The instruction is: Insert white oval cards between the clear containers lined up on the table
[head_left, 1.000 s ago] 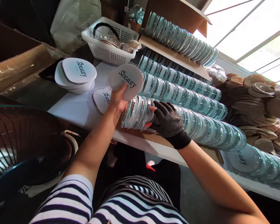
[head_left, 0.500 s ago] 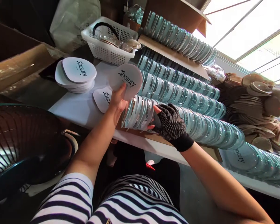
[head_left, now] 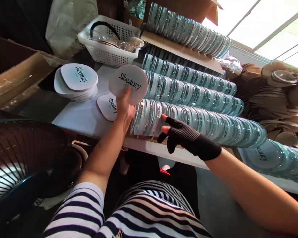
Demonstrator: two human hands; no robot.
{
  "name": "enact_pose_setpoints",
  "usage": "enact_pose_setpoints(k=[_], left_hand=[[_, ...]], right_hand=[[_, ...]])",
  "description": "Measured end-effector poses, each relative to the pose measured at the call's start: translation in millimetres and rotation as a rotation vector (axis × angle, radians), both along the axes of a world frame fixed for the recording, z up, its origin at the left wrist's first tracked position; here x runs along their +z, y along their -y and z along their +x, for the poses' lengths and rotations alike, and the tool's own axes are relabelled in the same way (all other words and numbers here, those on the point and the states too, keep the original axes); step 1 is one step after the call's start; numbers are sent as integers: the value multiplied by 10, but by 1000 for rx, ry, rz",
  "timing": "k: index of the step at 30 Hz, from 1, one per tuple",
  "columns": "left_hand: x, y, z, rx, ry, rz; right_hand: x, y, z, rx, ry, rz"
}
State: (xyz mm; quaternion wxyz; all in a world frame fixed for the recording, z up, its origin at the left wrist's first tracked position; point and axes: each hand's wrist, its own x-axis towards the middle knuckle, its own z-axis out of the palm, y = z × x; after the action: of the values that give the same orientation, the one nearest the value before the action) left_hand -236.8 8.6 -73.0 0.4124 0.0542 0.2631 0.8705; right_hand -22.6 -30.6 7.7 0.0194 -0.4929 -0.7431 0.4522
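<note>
While left hand (head_left: 124,107) grip pinches round card (head_left: 128,83), gloved right hand (head_left: 188,138) hovers w/ fingers spread by disc row (head_left: 201,124).

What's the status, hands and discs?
Left hand holds a printed disc. Gloved right hand open, fingers at the nearest row of clear discs. Nothing between them.

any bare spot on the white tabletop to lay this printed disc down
Bare white tabletop lies between the stack of printed discs, the loose disc and the near edge. Right of the left hand, rows of clear cases crowd everything.
</note>
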Motion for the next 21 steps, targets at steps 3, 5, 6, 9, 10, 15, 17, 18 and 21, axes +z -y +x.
enact_pose_setpoints(k=[3,5,6,9,10,15,17,18,21], left_hand=[[4,-3,-1,6,-26,-8],[-14,-26,-2,14,-40,-26],[-29,-41,-3,26,-52,-34],[-81,-69,-11,102,-100,-33],[-90,-61,-18,139,-116,-31],[22,193,-33,290,-298,-21],[122,341,-3,270,-402,-4],[172,406,19,243,-446,8],[271,524,78,185,-531,14]], right_hand=[[-6,50,5,-169,-267,-415],[-60,2,-12,-151,-306,-551],[-85,-42,-23,-104,-295,-586],[-100,-202,-48,35,-154,-486],[-79,-250,-50,62,-76,-377],[141,-420,-91,63,130,707],[224,-458,-179,5,-125,993],[250,-463,-240,8,-233,1046],[249,-384,-444,131,-256,1154]])
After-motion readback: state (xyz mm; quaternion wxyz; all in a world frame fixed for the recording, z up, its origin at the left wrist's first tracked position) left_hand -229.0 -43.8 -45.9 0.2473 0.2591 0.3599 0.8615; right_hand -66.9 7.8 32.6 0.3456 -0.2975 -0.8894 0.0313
